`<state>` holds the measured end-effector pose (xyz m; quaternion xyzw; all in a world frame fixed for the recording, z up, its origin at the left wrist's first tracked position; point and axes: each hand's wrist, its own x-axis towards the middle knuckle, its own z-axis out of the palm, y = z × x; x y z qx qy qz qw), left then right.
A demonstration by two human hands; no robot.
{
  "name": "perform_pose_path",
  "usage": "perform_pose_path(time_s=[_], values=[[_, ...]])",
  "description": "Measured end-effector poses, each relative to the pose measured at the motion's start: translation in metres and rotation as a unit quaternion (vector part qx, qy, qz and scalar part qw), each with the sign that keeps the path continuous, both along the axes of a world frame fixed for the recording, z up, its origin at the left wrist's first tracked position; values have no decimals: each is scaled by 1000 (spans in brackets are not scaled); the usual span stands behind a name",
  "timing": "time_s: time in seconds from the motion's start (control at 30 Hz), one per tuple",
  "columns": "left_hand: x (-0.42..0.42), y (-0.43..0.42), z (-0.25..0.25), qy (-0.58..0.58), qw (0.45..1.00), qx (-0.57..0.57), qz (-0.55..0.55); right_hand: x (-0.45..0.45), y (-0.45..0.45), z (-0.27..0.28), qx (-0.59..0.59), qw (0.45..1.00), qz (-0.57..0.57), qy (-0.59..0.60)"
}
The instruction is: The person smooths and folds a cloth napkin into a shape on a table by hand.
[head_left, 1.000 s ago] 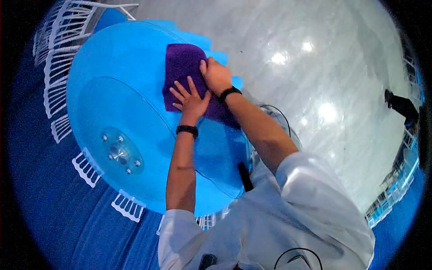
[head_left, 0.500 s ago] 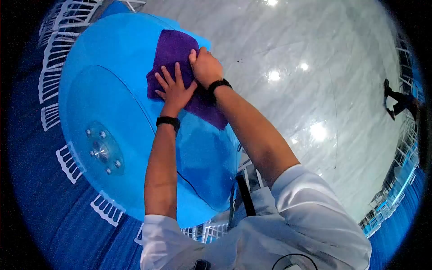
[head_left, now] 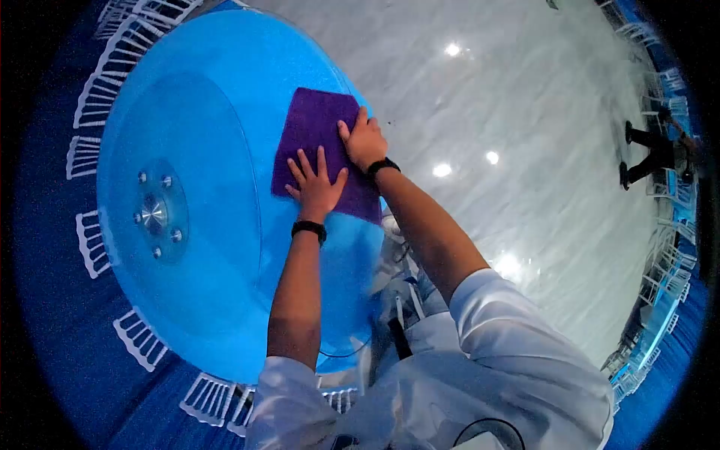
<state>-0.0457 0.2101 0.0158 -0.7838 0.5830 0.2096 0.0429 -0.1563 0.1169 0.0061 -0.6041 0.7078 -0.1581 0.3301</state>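
A purple cloth [head_left: 313, 124] lies spread on the round, glossy blue tabletop [head_left: 202, 45], near its right edge. My left hand [head_left: 320, 193] rests flat on the cloth's lower part with its fingers spread. On the cloth's right side, close to the table's rim, is my right hand [head_left: 365, 142]. Its thumb stands apart and points up over the cloth, while the other fingers reach along the edge, partly hidden from view. Both hands touch the cloth, and I wear a dark band on each wrist.
A clear raised disc with a round metal hub [head_left: 154, 214] and several bolts sits mid-table. White slatted chairs [head_left: 94, 244] ring the table's left side. A pale shiny floor [head_left: 510, 90] stretches right, where a person in dark clothes [head_left: 651, 154] stands far off among more chairs.
Both hands and the purple cloth have slid along the table's edge toward my body. The right hand's fingers look less curled than before. My view has shifted, bringing more of the distant person into sight.
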Motion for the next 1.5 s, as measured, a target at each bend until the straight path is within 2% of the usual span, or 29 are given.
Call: perform_pose_path(time_s=[0.03, 0.1, 0.33, 0.4, 0.43, 0.5, 0.57, 0.7, 0.77, 0.83, 0.97, 1.1, 1.17, 1.33, 1.4, 1.43, 1.5], values=[[-2, 11, 1, 7, 1000, -8, 5, -4, 9, 4, -8, 1000, 5, 7], [-7, 41, 8, 29, 999, -12, 15, -13, 33, 10, 78, 997, 3, -7], [-22, 135, 14, 56, 996, -40, 60, -30, 116, -20, 67, 976, -25, -207], [-25, 149, 10, 47, 994, -53, 85, -31, 113, -30, 42, 984, -7, -171], [-28, 150, 7, 36, 991, -61, 110, -32, 112, -36, 22, 990, 8, -136], [-31, 142, 8, 40, 988, -63, 138, -28, 105, -21, 25, 988, -23, -148], [-34, 127, 4, 11, 967, -101, 232, -20, 100, -9, 30, 985, -54, -163], [-32, 97, -2, -68, 975, -70, 201, -17, 101, -10, 5, 967, -100, -234], [-20, 80, 5, -38, 979, -55, 193, -20, 92, -2, -11, 959, -109, -261], [-7, 63, 7, -14, 992, -45, 121, -22, 77, 11, 40, 939, -98, -326], [4, 23, 10, -3, 996, -43, 72, -13, 52, -1, -38, 982, -69, -170], [2, -17, 9, -43, 993, -81, 68, -7, 13, -6, -30, 992, -34, -120], [2, -35, 8, -48, 991, -93, 80, -4, -12, -13, -73, 995, -5, -66], [6, -70, 6, -74, 986, -112, 97, 5, -58, -11, -78, 996, 1, -40], [7, -82, 7, -71, 986, -112, 101, 6, -77, -4, 6, 998, 0, -59], [9, -89, 7, -69, 986, -111, 106, 6, -83, -8, 7, 998, -1, -55], [13, -101, 7, -62, 986, -110, 108, 13, -93, -14, -71, 997, -3, -23]])
